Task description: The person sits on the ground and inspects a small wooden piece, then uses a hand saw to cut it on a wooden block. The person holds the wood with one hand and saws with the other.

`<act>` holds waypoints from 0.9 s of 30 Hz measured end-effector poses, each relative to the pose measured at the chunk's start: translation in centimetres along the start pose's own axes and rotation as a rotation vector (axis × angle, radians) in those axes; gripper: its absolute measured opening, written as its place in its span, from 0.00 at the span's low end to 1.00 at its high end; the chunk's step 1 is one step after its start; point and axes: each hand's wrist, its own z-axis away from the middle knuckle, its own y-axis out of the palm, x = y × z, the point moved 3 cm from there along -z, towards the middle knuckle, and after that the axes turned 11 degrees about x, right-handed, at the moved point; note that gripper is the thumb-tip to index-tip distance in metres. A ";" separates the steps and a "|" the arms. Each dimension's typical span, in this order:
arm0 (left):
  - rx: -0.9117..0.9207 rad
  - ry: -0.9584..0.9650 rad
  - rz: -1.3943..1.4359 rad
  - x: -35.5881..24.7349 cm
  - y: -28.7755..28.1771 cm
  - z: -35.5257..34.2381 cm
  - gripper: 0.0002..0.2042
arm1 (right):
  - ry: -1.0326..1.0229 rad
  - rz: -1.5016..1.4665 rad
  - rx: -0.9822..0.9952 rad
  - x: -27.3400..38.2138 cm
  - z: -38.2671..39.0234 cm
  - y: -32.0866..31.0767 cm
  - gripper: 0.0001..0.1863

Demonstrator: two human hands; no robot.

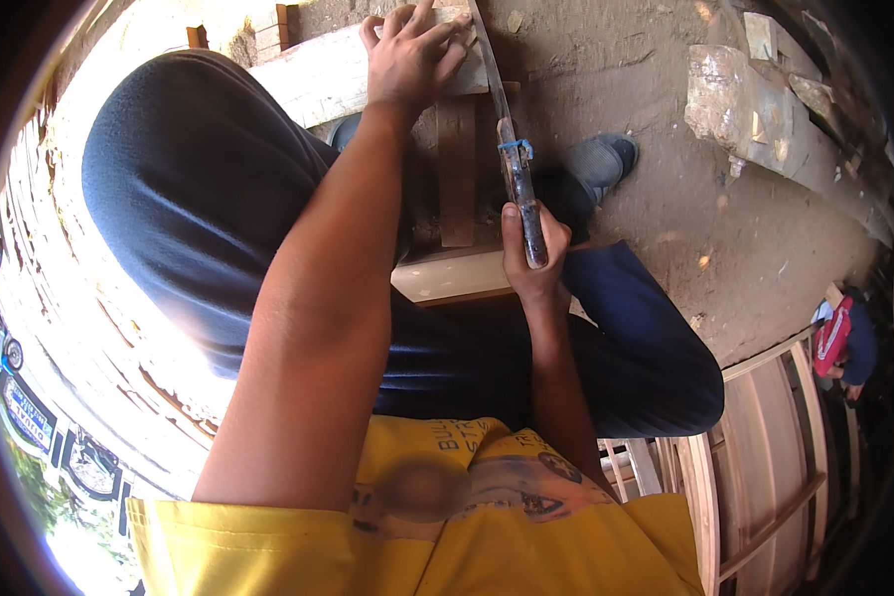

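My left hand (409, 62) grips a pale wooden board (308, 81) near its right end, with spread, bent fingers over the wood. My right hand (538, 253) is wrapped around the dark handle of a long, narrow-bladed tool (497, 84), with the thumb along one side. A blue tie is wound about the tool below its blade. The blade runs up beside the board's right end, close to my left fingers, and its tip is cut off by the upper edge. Seen edge-on, it could be a saw or a long knife; I cannot tell which.
Under the board stands a wooden upright (457, 169), with a light plank (447, 276) near my legs. My shoe (601, 164) rests on the dirt floor. A rough log (765, 129) lies at right. Wooden frames (765, 467) stand lower right, near another person (844, 338).
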 end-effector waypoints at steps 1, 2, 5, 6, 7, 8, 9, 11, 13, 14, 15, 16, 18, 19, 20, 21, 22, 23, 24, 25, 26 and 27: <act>-0.008 0.000 -0.003 0.0 0.0 0.0 0.15 | 0.022 -0.003 0.009 0.1 -0.2 -0.2 0.09; -0.015 0.000 -0.006 0.1 0.0 0.0 0.15 | 0.003 0.014 -0.003 0.0 0.2 -0.2 0.09; -0.036 0.010 -0.008 -0.1 -0.1 0.1 0.14 | -0.052 0.048 -0.028 -0.5 0.8 -0.2 0.10; -0.042 0.015 -0.007 0.0 -0.2 0.0 0.14 | -0.066 0.050 -0.029 -0.5 0.5 -0.2 0.10; -0.036 -0.003 0.001 0.0 -0.1 -0.1 0.14 | -0.069 0.054 -0.030 -0.3 0.5 -0.2 0.10; -0.029 -0.022 0.009 0.1 0.0 -0.4 0.14 | -0.078 0.053 -0.026 -0.1 -0.1 -0.1 0.10; -0.022 -0.040 0.018 0.2 0.0 -0.6 0.13 | -0.088 0.053 -0.023 0.0 -1.2 0.0 0.10; -0.024 -0.017 0.017 -0.1 -0.3 -0.5 0.13 | -0.076 0.044 -0.008 0.1 -1.7 0.0 0.09; -0.037 -0.012 0.030 0.1 0.0 -0.3 0.14 | -0.037 0.027 0.005 0.1 -1.5 0.0 0.08; -0.044 -0.014 0.027 0.1 0.0 -0.3 0.13 | -0.053 0.035 -0.010 -0.1 -1.0 -0.1 0.08; -0.051 -0.016 0.025 0.0 0.0 -0.1 0.13 | -0.070 0.044 -0.024 -0.6 0.1 -0.2 0.08; -0.055 -0.016 0.022 -0.1 -0.1 -0.1 0.13 | -0.085 0.051 -0.040 -0.5 0.4 -0.3 0.08; -0.049 -0.020 0.037 0.0 -0.4 -0.6 0.14 | -0.087 0.047 -0.011 -0.4 -0.5 -0.6 0.08; -0.040 -0.025 0.045 0.0 -0.4 -0.6 0.14 | -0.082 0.045 0.005 0.0 -1.0 -0.7 0.09; -0.040 -0.024 0.046 -0.2 -0.3 -0.6 0.14 | -0.076 0.023 0.023 -0.1 -1.9 -0.6 0.09; -0.040 -0.022 0.046 -0.4 -0.2 -0.6 0.14 | -0.056 0.013 0.025 0.1 -2.4 -0.7 0.09; -0.041 -0.018 0.042 -0.3 -0.2 -0.7 0.14 | -0.039 0.000 0.027 0.3 -2.9 -0.6 0.09; -0.041 -0.017 0.036 -0.2 -0.2 -0.5 0.14 | -0.022 -0.013 0.028 0.4 -3.1 -0.5 0.10; -0.040 -0.016 0.030 -0.1 -0.1 -0.2 0.14 | -0.043 0.036 0.007 0.3 -2.3 -0.4 0.11; -0.048 -0.019 0.025 0.1 -0.2 -0.2 0.14 | -0.051 0.029 -0.006 0.3 -1.5 -0.3 0.11; -0.049 -0.013 0.024 0.0 -0.3 -0.2 0.14 | -0.054 0.026 -0.022 0.1 -0.4 -0.2 0.11; -0.044 -0.025 0.027 0.2 -0.3 -0.4 0.14 | -0.058 0.023 -0.039 0.1 0.0 -0.3 0.11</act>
